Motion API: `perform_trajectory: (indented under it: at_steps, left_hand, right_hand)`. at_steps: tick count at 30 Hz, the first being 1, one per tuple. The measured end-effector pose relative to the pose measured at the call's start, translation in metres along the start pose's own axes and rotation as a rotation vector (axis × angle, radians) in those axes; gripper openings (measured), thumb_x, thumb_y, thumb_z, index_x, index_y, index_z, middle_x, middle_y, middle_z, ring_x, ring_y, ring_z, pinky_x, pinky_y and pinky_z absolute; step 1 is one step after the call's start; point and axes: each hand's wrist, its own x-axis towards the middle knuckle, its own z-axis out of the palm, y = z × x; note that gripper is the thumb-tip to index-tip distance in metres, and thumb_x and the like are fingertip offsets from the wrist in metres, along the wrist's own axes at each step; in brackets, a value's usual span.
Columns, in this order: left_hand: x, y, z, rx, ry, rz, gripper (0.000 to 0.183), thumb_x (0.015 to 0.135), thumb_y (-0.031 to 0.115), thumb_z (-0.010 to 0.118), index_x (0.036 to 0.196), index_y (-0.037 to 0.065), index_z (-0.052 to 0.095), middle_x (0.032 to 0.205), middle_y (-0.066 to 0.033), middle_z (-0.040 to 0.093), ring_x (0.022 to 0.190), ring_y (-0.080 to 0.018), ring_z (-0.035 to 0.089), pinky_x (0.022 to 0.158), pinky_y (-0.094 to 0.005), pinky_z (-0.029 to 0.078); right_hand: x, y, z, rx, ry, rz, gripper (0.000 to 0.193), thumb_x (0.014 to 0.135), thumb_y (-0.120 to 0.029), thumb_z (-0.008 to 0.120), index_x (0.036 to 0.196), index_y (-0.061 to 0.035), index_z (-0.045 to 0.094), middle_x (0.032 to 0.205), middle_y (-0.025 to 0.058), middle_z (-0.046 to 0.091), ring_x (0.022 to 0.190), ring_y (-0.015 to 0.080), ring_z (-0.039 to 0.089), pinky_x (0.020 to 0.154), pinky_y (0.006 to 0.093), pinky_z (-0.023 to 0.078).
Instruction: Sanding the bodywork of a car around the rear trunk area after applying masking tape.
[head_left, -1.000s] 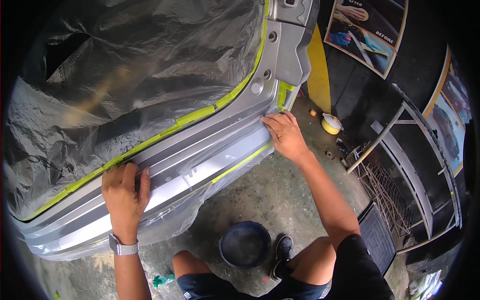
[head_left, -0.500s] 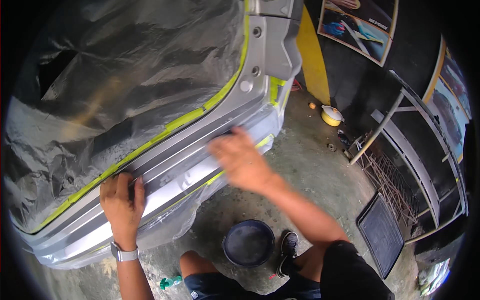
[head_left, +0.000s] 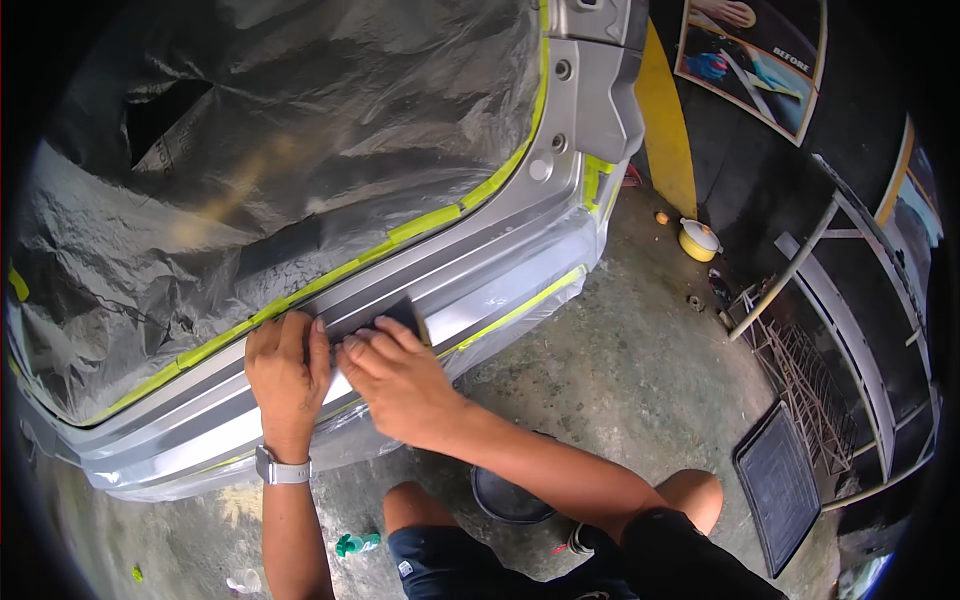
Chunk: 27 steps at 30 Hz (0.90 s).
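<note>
A silver car body panel [head_left: 470, 300] with long ridges runs diagonally across the view, its lower face pale and shiny. My right hand [head_left: 395, 375] presses a dark sheet of sandpaper [head_left: 407, 314] onto the ridged panel, fingers bent over it. Close on its left, my left hand [head_left: 288, 365] rests on the panel's upper edge, fingers bent together and thumb toward the right hand. Its fingertips are partly hidden. Yellow-green masking tape [head_left: 340, 272] follows the edge, holding crumpled dark plastic sheeting [head_left: 290, 130] over the opening above.
A dark basin [head_left: 505, 495] stands on the concrete floor, partly behind my right forearm. A green bottle [head_left: 357, 544] lies near my knee. To the right are a yellow pot [head_left: 698, 240], a metal rack [head_left: 800, 360] and a black tray [head_left: 778, 490]. Clear plastic [head_left: 520, 315] hangs below the panel.
My right hand has slid left and down along the panel, close beside my left hand. The whole view has shifted, with the car and floor things appearing farther right.
</note>
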Motion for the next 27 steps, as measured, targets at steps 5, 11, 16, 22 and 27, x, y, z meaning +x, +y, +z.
perform_trajectory:
  at_steps: [5, 11, 16, 22, 27]
  left_hand:
    - [-0.005, -0.004, -0.006, 0.01, -0.009, -0.073, 0.014, 0.099, 0.014, 0.071, 0.089, 0.006, 0.065, 0.074, -0.0136, 0.061, 0.073, -0.0365, 0.059, 0.072, -0.049, 0.046]
    - [0.001, 0.0, -0.002, 0.026, 0.009, 0.027, 0.016, 0.099, 0.015, 0.072, 0.089, 0.006, 0.063, 0.072, -0.0134, 0.059, 0.07, -0.0371, 0.058, 0.071, -0.0488, 0.045]
    - [0.0, -0.004, -0.006, 0.004, -0.002, 0.032, 0.017, 0.1, 0.015, 0.072, 0.088, 0.006, 0.064, 0.072, -0.0138, 0.06, 0.07, -0.0371, 0.058, 0.071, -0.049, 0.045]
    - [0.001, 0.001, -0.003, -0.003, 0.018, -0.005, 0.018, 0.099, 0.015, 0.073, 0.086, 0.005, 0.064, 0.072, -0.0142, 0.06, 0.07, -0.0372, 0.058, 0.07, -0.0497, 0.045]
    - [0.001, 0.003, 0.0, 0.02, 0.023, 0.027, 0.018, 0.098, 0.016, 0.074, 0.086, 0.006, 0.064, 0.071, -0.014, 0.059, 0.07, -0.0369, 0.058, 0.069, -0.0495, 0.045]
  right_hand:
    - [-0.03, 0.063, -0.048, -0.22, -0.013, 0.035, 0.047, 0.087, -0.008, 0.066, 0.133, -0.0028, 0.072, 0.129, 0.009, 0.071, 0.124, 0.0255, 0.065, 0.124, 0.0561, 0.035]
    - [-0.054, 0.098, -0.07, -0.274, -0.06, 0.136, 0.055, 0.082, -0.006, 0.067, 0.136, -0.0018, 0.071, 0.14, 0.0119, 0.069, 0.134, 0.0288, 0.062, 0.126, 0.0586, 0.033]
    - [-0.044, -0.006, -0.01, 0.014, -0.072, 0.021, 0.06, 0.084, -0.008, 0.066, 0.143, -0.0058, 0.069, 0.155, 0.009, 0.062, 0.149, 0.0251, 0.053, 0.131, 0.059, 0.025]
    - [-0.093, 0.086, -0.053, -0.29, 0.029, 0.186, 0.061, 0.089, -0.005, 0.063, 0.15, -0.0098, 0.065, 0.158, 0.0069, 0.061, 0.148, 0.0249, 0.055, 0.128, 0.0623, 0.029]
    - [-0.08, 0.065, -0.044, -0.224, 0.012, 0.271, 0.058, 0.093, -0.007, 0.062, 0.151, -0.0097, 0.063, 0.158, 0.0075, 0.061, 0.149, 0.0256, 0.054, 0.129, 0.0607, 0.027]
